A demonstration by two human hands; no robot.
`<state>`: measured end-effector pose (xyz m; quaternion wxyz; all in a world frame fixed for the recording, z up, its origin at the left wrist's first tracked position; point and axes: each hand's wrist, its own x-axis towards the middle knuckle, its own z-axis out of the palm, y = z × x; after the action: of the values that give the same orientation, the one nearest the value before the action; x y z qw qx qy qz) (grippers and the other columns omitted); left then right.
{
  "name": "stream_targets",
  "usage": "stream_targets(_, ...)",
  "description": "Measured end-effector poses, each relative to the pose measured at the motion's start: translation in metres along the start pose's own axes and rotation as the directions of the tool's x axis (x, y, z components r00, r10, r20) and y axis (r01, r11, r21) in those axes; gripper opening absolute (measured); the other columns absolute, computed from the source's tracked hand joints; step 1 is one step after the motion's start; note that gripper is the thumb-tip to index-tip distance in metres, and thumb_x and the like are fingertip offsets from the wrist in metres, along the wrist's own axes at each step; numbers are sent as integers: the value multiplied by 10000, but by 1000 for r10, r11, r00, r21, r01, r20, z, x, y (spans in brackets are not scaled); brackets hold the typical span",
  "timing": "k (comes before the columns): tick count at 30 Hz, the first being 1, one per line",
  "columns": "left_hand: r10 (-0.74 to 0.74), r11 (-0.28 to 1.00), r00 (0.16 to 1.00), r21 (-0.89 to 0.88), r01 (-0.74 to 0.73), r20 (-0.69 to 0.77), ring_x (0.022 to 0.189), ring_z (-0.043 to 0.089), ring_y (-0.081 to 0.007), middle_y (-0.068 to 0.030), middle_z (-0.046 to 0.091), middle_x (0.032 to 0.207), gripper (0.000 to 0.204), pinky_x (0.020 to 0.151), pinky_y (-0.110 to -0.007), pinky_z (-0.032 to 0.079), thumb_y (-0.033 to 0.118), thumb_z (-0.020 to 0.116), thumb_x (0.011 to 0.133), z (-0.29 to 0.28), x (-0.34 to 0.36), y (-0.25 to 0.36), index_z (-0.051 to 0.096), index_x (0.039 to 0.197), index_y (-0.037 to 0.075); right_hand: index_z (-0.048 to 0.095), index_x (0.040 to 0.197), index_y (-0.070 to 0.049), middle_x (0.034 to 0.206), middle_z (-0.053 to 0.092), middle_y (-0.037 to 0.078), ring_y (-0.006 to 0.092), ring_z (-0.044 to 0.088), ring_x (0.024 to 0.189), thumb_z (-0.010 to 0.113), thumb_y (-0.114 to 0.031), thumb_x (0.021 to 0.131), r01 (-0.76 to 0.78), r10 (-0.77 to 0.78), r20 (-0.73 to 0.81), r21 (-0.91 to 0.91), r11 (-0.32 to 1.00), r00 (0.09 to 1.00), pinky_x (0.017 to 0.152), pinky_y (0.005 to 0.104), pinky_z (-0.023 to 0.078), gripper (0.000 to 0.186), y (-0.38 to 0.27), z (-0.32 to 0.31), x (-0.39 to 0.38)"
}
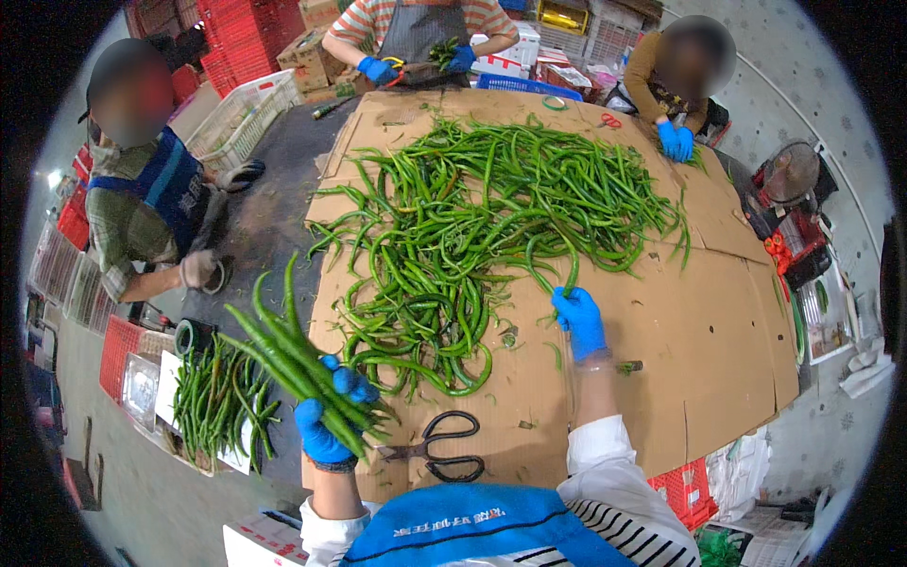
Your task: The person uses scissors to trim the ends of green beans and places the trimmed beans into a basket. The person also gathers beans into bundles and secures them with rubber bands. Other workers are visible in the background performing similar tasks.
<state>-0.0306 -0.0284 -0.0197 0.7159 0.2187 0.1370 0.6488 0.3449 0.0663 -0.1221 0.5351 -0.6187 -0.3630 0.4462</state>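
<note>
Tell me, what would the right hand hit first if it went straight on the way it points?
Probably the green pepper pile just ahead of the right hand, though the hand's height is unclear.

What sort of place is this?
It looks like a produce sorting or packing workroom, though I can't be certain. A big heap of long green peppers covers much of a cardboard-topped table, and red plastic crates are stacked beyond it.
</note>
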Motion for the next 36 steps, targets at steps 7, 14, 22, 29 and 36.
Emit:
stream_targets(7,-258,956,966,151,252,21,1082,536,-324,-158,575,1124,621,980,-437,389,198,621,765,9,5,-32,385,1296,-21,564,1176,-46,760,587,12,68,503,585,652,-131,814,135,-150,267,73,988,952,508,201,407,382,-94,61,-108)
stream_targets(14,-228,942,968,226,246,-104,1070,555,-237,-145,567,1166,516,887,-340,471,89,589,806,11,-1,-41,419,1285,-2,493,1300,-172,854,611,66,136,586,673,632,-136,834,444,-360,463,-83,892,810,599,271,476,488,-85,124,-168)
stream_targets(22,-241,945,966,204,255,-89,1169,490,-282,-182,452,1317,594,947,-388,442,147,566,824,2,-17,-29,330,1353,13,531,1259,-240,612,551,101,246,560,523,594,-266,846,796,-483,637,-421,435,601,460,354,436,418,-92,139,-182)
stream_targets(29,-241,945,962,198,262,-126,1179,479,-285,-168,472,1291,593,991,-384,404,134,566,812,-14,-11,-36,347,1349,9,465,1315,-207,607,578,101,257,528,423,555,-291,877,856,-549,657,-385,345,517,381,362,408,455,-73,141,-171)
stream_targets(36,-278,960,956,-18,278,-96,923,562,-257,-127,553,1040,580,843,-373,469,149,601,772,-29,-6,-35,389,1292,2,444,1321,-116,1083,625,92,99,580,802,536,-208,886,193,-187,721,75,978,667,677,258,487,454,-99,122,-96)
